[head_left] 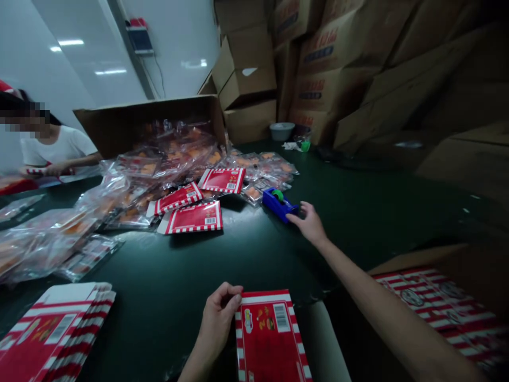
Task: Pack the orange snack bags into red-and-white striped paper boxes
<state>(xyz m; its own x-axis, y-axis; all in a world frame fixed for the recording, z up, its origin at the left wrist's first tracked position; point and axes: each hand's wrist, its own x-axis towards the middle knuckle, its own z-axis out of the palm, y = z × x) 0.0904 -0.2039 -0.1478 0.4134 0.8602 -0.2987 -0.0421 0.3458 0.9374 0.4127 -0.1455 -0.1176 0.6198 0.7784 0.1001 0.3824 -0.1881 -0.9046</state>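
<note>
Left hand (218,314) on a red box (272,342), right hand (312,225) at a tape dispenser (276,207).
Thumb and finger of the left hand pinch the box's upper corner; the box extends to that hand's right. The right hand's fingertips meet the dispenser's near end; whether they grip tape, I cannot tell. Stacked boxes (43,339) lie left of the left hand.

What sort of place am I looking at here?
Probably a packing room or small workshop: stacked cardboard cartons, a heap of clear plastic packets, and a pile of red-and-white striped boxes on the green table suggest it.
</note>
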